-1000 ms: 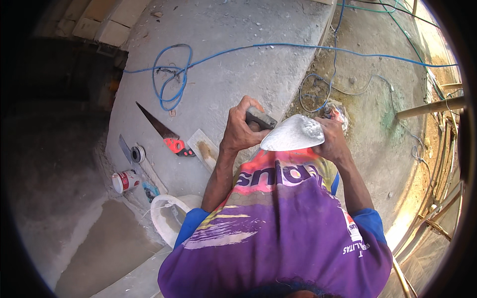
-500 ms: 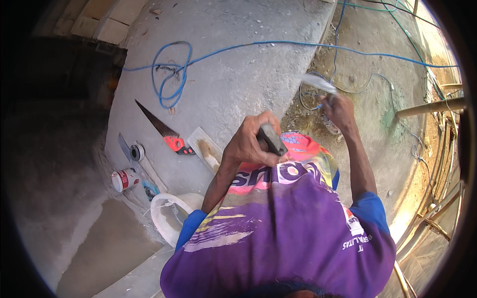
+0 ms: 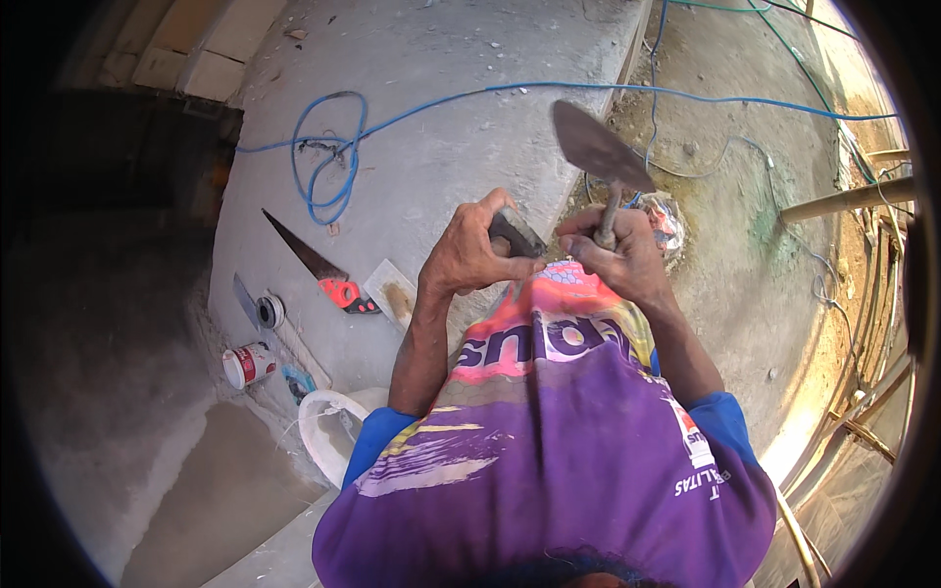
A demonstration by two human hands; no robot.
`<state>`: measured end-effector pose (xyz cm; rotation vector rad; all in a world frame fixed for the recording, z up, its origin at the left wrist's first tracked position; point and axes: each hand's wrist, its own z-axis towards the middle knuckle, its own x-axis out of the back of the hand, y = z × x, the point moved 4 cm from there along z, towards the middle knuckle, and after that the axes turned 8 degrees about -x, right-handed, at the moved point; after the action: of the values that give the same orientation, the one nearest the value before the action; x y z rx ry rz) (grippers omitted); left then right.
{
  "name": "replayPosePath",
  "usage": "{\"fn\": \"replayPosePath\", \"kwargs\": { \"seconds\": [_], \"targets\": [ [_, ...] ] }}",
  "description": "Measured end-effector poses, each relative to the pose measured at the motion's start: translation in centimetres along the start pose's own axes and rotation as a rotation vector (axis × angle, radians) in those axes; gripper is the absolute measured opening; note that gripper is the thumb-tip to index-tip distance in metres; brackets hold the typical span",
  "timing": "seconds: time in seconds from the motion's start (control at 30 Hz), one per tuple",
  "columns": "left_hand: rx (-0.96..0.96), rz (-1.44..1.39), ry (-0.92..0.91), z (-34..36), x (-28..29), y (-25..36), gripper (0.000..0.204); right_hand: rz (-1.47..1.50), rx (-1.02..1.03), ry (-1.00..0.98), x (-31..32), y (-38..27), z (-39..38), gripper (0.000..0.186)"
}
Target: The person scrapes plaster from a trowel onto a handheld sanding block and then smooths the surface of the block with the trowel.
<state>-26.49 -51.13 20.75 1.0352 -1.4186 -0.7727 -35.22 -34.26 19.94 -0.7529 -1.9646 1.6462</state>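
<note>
In front of my body, my left hand (image 3: pixel 467 253) grips a dark grey block (image 3: pixel 517 231) between thumb and fingers. Close beside it, my right hand (image 3: pixel 620 265) has its fingers round the handle of a pointing trowel (image 3: pixel 598 147), whose broad metal blade stands up above the hand, its dark face in view. Beyond my right hand lies a crumpled silvery bundle (image 3: pixel 665 223), partly hidden. To the left on the concrete slab (image 3: pixel 441 147) lie a handsaw with a red and black handle (image 3: pixel 339 292), a pale rectangular board (image 3: pixel 390 284) and a roll (image 3: pixel 271 310).
A blue hose (image 3: pixel 353 147) loops across the slab, with other cords (image 3: pixel 725 157) at the right. A white tub (image 3: pixel 330 421) and a red-and-white can (image 3: pixel 247 365) sit at lower left, by a darker lower floor (image 3: pixel 118 343). Bamboo poles (image 3: pixel 848 201) line the right edge.
The trowel swung out to the right and is now back near my left hand, blade raised and dark face showing. My left hand dipped toward my body, then moved back up with the block.
</note>
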Motion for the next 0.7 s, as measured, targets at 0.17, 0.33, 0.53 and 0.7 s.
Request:
{"fn": "replayPosePath", "kwargs": {
  "seconds": [0.17,0.33,0.53,0.7],
  "targets": [
    [-0.136,0.243,0.084,0.0,-0.4,1.1,0.041,-0.482,0.301,0.003,-1.6,-1.6,0.1,0.012],
    [-0.134,0.38,0.073,-0.1,-0.8,0.2,0.039,-0.606,0.374,0.07,-2.2,0.0,0.8,0.004],
    [-0.156,0.619,0.266,-0.5,-1.7,-1.5,0.044,-0.633,0.204,0.045,-2.4,1.6,2.6,0.01],
    [-0.253,0.676,0.485,-0.6,-2.4,-1.3,0.038,-0.358,0.0,0.054,-2.0,3.1,4.0,0.008]
  ]
}}
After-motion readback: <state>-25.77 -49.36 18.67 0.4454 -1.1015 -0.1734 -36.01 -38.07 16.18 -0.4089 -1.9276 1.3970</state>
